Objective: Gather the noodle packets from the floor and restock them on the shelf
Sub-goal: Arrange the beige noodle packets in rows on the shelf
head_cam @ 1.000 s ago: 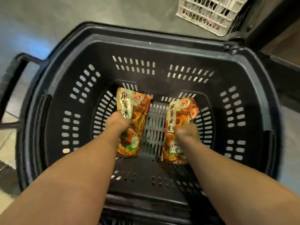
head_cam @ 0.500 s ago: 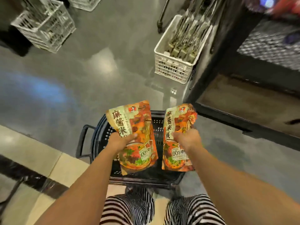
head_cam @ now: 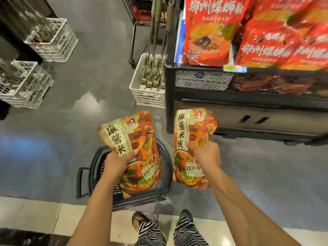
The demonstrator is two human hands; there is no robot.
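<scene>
Grey polished floor (head_cam: 71,121) fills most of the head view, with a band of pale tiles (head_cam: 44,215) along its near edge. On the floor, straight below the camera, stands a black plastic shopping basket (head_cam: 165,162), its handle (head_cam: 79,181) sticking out on its left side

Over the basket the left hand (head_cam: 115,162) holds an orange noodle packet (head_cam: 136,139) upright, print facing the camera. The thumb lies across the front about halfway up and the other fingers wrap behind, out of sight. Just right of the basket, over bare floor, the right hand (head_cam: 206,155) grips a second noodle packet (head_cam: 188,132) with the same print. Its fingers (head_cam: 195,148) are bunched tight into the packet's right side, and the wrapper creases there. The two packets hang side by side, apart from each other

Beyond the basket and to its right stands the black shelf (head_cam: 248,96) with a mesh front, loaded with red noodle bags (head_cam: 207,32) and carrying a blue and yellow price tag (head_cam: 234,68) on its rim. A white crate (head_cam: 149,93) of upright grey-green items sits on the floor straight beyond the basket, against the shelf's end. Well to the basket's left are stacked white crates (head_cam: 23,84). Nearer than the basket are zebra-striped trouser legs (head_cam: 152,233) and a sandalled foot (head_cam: 137,219)
</scene>
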